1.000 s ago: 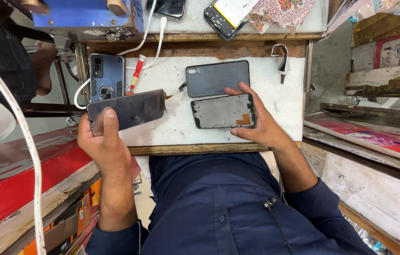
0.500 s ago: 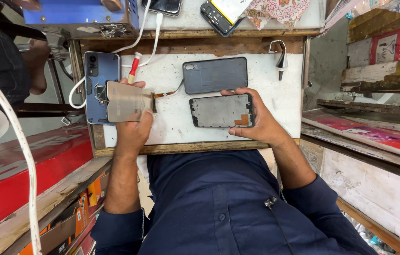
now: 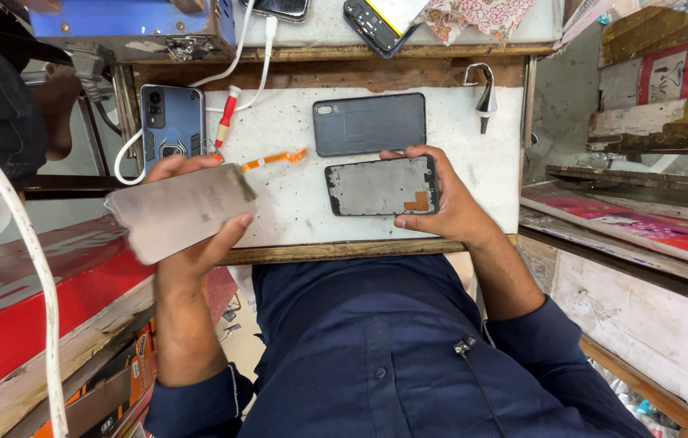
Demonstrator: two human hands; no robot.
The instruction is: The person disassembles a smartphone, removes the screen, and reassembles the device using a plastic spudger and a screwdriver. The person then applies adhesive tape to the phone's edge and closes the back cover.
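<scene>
The left hand (image 3: pixel 198 235) grips a pale flat panel (image 3: pixel 180 211) lifted clear of the bench, while the right hand (image 3: pixel 449 203) clasps the stripped phone frame (image 3: pixel 382 186), pinning it flat on the white worktop (image 3: pixel 295 203).

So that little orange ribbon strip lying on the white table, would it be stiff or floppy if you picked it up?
Probably floppy: the orange ribbon strip looks thin, flat and slightly kinked. Likely very light, so a nudge could slide it across the white table. Possibly easy to crease.
</scene>
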